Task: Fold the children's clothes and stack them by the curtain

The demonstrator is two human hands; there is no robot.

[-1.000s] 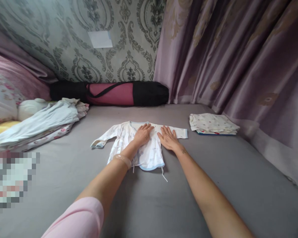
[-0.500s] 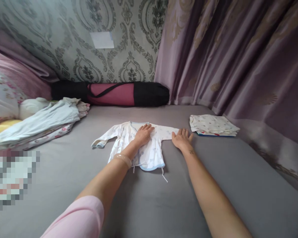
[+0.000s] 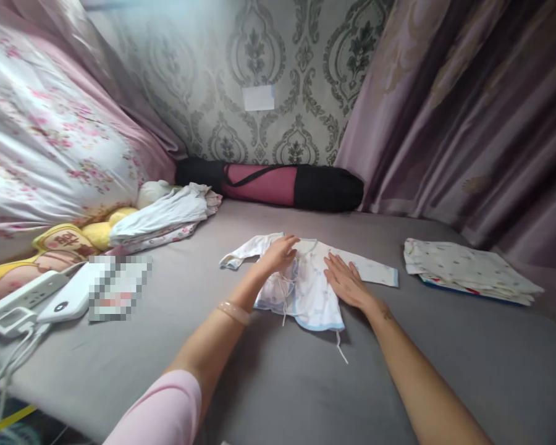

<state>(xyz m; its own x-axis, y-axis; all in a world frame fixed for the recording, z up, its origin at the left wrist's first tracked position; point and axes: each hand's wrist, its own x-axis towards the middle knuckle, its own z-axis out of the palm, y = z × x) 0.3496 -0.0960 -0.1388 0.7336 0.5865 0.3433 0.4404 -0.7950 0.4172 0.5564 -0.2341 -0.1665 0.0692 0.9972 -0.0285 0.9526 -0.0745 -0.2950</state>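
A small white baby shirt (image 3: 312, 287) with light-blue edging and thin ties lies spread on the grey bed sheet (image 3: 278, 377). Its sleeves reach out to both sides. My left hand (image 3: 282, 253) is over the upper left part of the shirt near the neckline, fingers extended and partly seen from the side. Flat on the right side of the shirt, near where the sleeve joins, rests my right hand (image 3: 347, 281) with its fingers stretched out. Neither hand grips the cloth.
Folded clothes (image 3: 162, 216) are piled at the left, and a folded dotted cloth stack (image 3: 467, 266) lies at the right. A black-and-maroon long bag (image 3: 264, 185) lies along the wall. A power strip (image 3: 32, 296), white power bank (image 3: 74, 293) and cables sit at the left edge.
My right hand has moved from the right sleeve's end onto the shirt's body, uncovering the cuff. My left hand has shifted toward the shirt's left shoulder. The view has turned left.
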